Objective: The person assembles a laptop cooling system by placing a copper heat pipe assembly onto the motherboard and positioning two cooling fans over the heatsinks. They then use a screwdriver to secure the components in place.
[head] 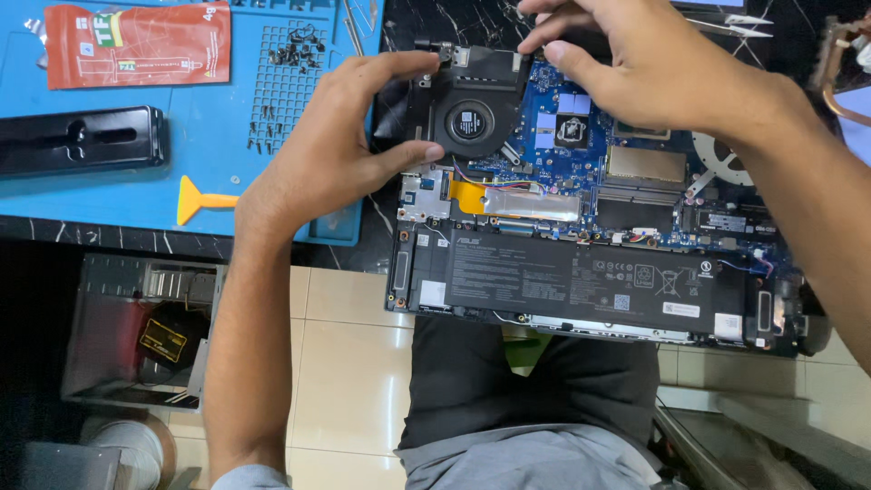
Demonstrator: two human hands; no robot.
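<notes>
- head view: opened laptop [581, 263] lying bottom-up at the near edge of a dark marbled surface [91, 238], back cover off, blue circuit board and flat black battery slab exposed.
- round black plastic cooling fan [470, 122] seated at the board's upper left corner, ribbed hub at its middle.
- left hand [336, 145] with grip spread wide around the fan housing, thumb tip against its lower edge, index finger curled over its top left corner.
- right hand [635, 63] at the fan's upper right corner, fingertips bunched together there; cannot tell whether anything is pinched.
- blue rubbery work mat [209, 172] left of the laptop, with gridded cells holding small dark screws [295, 50].
- on the mat: orange foil pouch [136, 44], glossy black oblong case [82, 139], orange wedge-shaped pry tool [201, 200].
- beige glazed floor tiles [345, 363] below.
</notes>
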